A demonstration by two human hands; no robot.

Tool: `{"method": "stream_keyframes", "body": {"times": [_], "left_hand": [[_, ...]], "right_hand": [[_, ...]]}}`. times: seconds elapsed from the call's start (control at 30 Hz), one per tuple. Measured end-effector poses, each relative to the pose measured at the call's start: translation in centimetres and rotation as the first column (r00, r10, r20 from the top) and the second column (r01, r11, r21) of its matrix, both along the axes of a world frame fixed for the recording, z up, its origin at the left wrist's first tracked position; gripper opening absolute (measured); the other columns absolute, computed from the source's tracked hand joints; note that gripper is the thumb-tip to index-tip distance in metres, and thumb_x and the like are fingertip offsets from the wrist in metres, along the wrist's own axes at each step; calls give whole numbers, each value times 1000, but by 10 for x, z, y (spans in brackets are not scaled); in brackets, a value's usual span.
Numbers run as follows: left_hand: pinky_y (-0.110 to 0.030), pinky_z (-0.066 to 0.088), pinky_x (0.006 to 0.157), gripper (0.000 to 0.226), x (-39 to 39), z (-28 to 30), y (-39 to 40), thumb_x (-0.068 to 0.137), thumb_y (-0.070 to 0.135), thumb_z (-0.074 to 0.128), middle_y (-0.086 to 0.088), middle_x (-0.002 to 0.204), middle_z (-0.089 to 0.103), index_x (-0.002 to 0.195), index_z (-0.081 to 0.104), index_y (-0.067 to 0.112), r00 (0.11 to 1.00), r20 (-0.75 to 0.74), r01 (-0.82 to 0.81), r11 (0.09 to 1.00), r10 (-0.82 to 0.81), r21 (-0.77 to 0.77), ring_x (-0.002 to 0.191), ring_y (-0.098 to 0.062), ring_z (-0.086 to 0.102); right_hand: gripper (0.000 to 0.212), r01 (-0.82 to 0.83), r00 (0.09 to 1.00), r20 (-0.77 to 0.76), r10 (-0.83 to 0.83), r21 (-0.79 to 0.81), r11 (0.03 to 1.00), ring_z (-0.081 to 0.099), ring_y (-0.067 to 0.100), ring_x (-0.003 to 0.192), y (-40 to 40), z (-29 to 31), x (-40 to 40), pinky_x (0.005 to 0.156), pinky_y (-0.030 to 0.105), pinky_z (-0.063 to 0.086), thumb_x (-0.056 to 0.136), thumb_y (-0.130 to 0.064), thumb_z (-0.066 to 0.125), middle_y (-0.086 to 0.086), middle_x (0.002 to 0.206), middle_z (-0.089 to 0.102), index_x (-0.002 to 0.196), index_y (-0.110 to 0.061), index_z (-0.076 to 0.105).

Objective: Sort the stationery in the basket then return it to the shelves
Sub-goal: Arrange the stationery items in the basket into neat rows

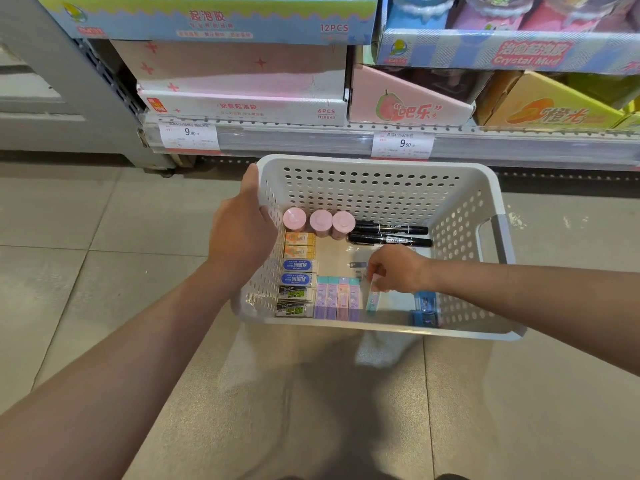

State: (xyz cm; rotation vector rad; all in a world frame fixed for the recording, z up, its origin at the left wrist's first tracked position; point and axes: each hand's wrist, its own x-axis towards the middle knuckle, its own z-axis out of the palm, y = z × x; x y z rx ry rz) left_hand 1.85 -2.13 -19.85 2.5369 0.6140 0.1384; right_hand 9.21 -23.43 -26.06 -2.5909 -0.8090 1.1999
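Left hand (242, 230) on basket (381, 161) (rim)

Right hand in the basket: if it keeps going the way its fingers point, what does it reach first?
The right hand points left and down, pinching a pastel eraser. Going straight on, it would probably meet the row of pastel erasers first, though depth is hard to judge from this single view.

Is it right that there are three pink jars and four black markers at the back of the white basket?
Not quite. The head view shows three pink jars at the back of the white basket, but only two black markers lie beside them, not four. The rest is right.
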Motion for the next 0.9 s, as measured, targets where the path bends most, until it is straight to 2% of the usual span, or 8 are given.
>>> {"method": "stream_keyframes", "body": {"times": [0.07, 0.2, 0.33, 0.5, 0.6, 0.7, 0.8, 0.9], "left_hand": [[-33, 43, 64, 57, 0, 1, 0, 93, 5, 42, -16, 102, 63, 146, 23, 18, 1000, 2, 3, 1000, -3, 0, 78, -23, 51], [-33, 41, 65, 57, 0, 3, -1, 93, 5, 42, -17, 105, 63, 146, 23, 17, 1000, 4, 1, 1000, -1, 3, 79, -22, 49], [-33, 42, 67, 58, 0, 1, -1, 93, 6, 42, -17, 106, 63, 147, 22, 17, 1000, 6, 1, 1000, -1, 9, 80, -23, 50], [-36, 48, 70, 59, 1, -1, 1, 93, 7, 43, -16, 108, 63, 147, 22, 19, 1000, 7, -11, 1000, 11, 14, 91, -32, 59], [-37, 49, 69, 60, 1, 0, 0, 93, 6, 42, -17, 106, 63, 147, 21, 18, 1000, 1, -2, 1000, 2, 13, 88, -31, 59], [-36, 48, 68, 59, 1, 1, 0, 93, 5, 43, -16, 107, 63, 147, 22, 17, 1000, 4, 4, 1000, -5, 19, 85, -27, 56], [-39, 49, 70, 58, 0, 1, 0, 92, 5, 42, -17, 105, 63, 146, 23, 17, 1000, 7, 7, 1000, -7, 12, 88, -31, 58], [-39, 48, 69, 58, 0, 1, -1, 93, 5, 42, -17, 105, 62, 146, 23, 18, 1000, 5, 4, 1000, -4, 5, 87, -30, 56]], "right_hand": [[20, -9, 1000, -21, 9, 25, 1000, 55, 12, 79, 5, 1, 0, 65, 18, 44, 89, -12, 58, 7, 94, 69, 106, -7, 67], [22, 65, 994, -97, -57, 90, 994, 51, 5, 56, 16, 4, -1, 46, 4, 39, 87, -8, 61, -1, 68, 57, 108, 0, 62], [19, 75, 992, -107, -70, 47, 996, 54, 4, 53, 24, 0, 2, 44, 3, 40, 82, -9, 69, 6, 77, 63, 100, -3, 63], [20, 71, 990, -118, -79, -70, 995, 64, 18, 71, 22, -5, 0, 65, 20, 53, 84, -11, 69, 11, 84, 69, 101, -3, 63], [20, 50, 993, -102, -57, -65, 997, 63, 14, 63, 21, -7, -1, 62, 19, 52, 85, -10, 67, 4, 71, 64, 103, -2, 63], [21, 28, 992, -122, -37, -77, 997, 65, 17, 71, 18, -5, 0, 65, 20, 53, 85, -7, 66, 7, 85, 65, 105, -1, 64], [23, -29, 1000, -1, 29, -87, 996, 65, 23, 94, 17, -3, -3, 75, 27, 51, 84, -10, 68, 9, 101, 64, 105, -2, 63], [23, -111, 978, 161, 129, -116, 987, 60, 26, 101, 17, -4, -10, 79, 30, 47, 84, -11, 64, 12, 108, 64, 105, -2, 61]]}}
